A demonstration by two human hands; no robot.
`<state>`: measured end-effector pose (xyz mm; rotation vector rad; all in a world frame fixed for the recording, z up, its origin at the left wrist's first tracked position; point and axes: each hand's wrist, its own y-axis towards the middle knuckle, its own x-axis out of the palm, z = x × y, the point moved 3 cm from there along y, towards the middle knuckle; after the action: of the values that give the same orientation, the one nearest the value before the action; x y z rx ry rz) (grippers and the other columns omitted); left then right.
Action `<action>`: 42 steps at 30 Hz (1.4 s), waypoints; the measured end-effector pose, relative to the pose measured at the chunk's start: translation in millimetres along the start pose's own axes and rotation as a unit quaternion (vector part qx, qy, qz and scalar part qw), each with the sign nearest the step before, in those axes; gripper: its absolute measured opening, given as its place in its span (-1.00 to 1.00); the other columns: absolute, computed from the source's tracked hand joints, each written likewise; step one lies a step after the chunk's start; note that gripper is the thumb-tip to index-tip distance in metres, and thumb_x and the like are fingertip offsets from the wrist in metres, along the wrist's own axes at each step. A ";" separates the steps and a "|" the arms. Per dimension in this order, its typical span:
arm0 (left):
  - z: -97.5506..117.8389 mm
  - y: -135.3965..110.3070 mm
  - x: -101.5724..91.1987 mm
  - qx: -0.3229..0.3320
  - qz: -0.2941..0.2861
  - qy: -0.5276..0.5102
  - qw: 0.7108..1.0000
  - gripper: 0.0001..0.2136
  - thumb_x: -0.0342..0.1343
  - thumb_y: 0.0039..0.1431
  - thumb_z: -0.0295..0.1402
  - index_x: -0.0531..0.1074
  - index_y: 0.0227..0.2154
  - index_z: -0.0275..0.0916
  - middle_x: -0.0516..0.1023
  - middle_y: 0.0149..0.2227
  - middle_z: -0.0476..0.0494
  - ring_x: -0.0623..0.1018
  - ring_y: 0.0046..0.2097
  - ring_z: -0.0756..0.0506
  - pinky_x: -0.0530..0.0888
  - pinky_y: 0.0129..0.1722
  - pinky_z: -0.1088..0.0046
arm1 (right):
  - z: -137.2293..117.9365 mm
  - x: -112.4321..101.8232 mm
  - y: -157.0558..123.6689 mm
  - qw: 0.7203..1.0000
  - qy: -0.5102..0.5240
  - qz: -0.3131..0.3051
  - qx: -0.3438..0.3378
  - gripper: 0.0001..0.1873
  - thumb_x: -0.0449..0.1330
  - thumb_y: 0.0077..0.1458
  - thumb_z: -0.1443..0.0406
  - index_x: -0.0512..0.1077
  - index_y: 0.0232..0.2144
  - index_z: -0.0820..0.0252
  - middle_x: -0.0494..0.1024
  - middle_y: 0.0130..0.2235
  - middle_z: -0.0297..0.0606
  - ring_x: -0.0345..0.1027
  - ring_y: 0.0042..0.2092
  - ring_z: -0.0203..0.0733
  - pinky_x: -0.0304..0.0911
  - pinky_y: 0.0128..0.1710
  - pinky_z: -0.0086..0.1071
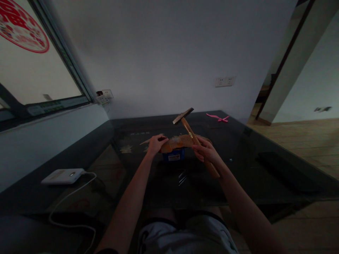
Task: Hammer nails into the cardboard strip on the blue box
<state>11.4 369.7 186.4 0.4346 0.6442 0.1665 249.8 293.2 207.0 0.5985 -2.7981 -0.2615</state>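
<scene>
The dark glass table (238,183) spans the view in front of the seated person, and both forearms extend forward over it.

The right hand (206,151) is closed around the wooden handle of a hammer (191,134), gripping it at about mid-length. The handle slants up and to the left, and the flat metal head is raised above the workpiece, clear of it.

The left hand (156,143) lies palm down with curled fingers on the left end of a brown piece of wood (178,141). Whether it grips the wood or only presses on it cannot be determined.

The wood rests on a small blue box (173,155), at the table's centre, between the two hands.

Surrounding items:
- A black flat object (286,169) lies to the right, well apart.
- A white device (63,176) with a white cable (71,197) lies to the left.
- A pink ribbon-like item (218,117) lies at the far edge.
- A few thin nails (181,178) lie near the box, on its near side.
</scene>
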 end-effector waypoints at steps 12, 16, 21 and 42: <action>2.3 -0.5 -0.2 -0.001 -0.001 0.008 1.000 -0.88 0.19 -0.02 -0.36 0.54 -0.41 -0.29 0.60 -0.38 -0.14 0.55 -0.31 -0.11 0.45 -0.27 0.38 | 0.1 -0.7 0.6 1.000 0.002 0.001 -0.009 -0.34 0.22 -0.09 0.26 0.16 0.06 0.36 0.18 -0.75 -0.63 -0.06 -0.78 -0.47 -0.08 -0.84 -0.57; 2.5 -0.6 -1.7 0.019 -0.009 -0.013 1.000 -0.87 0.18 -0.01 -0.37 0.52 -0.38 -0.28 0.59 -0.35 -0.15 0.55 -0.31 -0.10 0.46 -0.26 0.38 | -1.2 -0.3 -0.2 1.000 -0.001 0.008 -0.011 -0.35 0.22 -0.09 0.27 0.17 0.06 0.35 0.18 -0.75 -0.63 -0.06 -0.77 -0.47 -0.08 -0.83 -0.56; 32.4 -8.4 -24.3 0.120 0.118 0.001 0.986 -0.73 0.19 -0.02 -0.37 0.46 -0.21 -0.28 0.52 -0.20 -0.19 0.50 -0.17 -0.09 0.43 -0.12 0.34 | -0.7 -1.6 0.1 1.000 0.003 0.018 -0.021 -0.37 0.22 -0.10 0.27 0.19 0.04 0.33 0.18 -0.74 -0.63 -0.07 -0.77 -0.48 -0.08 -0.83 -0.56; 70.3 -98.3 47.6 0.194 -0.310 0.347 0.863 -0.89 0.04 0.12 -0.43 0.45 -0.33 -0.25 0.52 -0.24 -0.17 0.52 -0.21 -0.11 0.43 -0.30 0.45 | -1.5 -2.6 1.8 0.999 0.011 0.030 -0.014 -0.37 0.24 -0.14 0.27 0.20 0.01 0.32 0.22 -0.73 -0.61 -0.05 -0.77 -0.48 -0.07 -0.83 -0.56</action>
<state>93.6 271.1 167.3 0.5314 1.5152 -0.4584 251.8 295.7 208.3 0.5067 -2.7815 -0.2789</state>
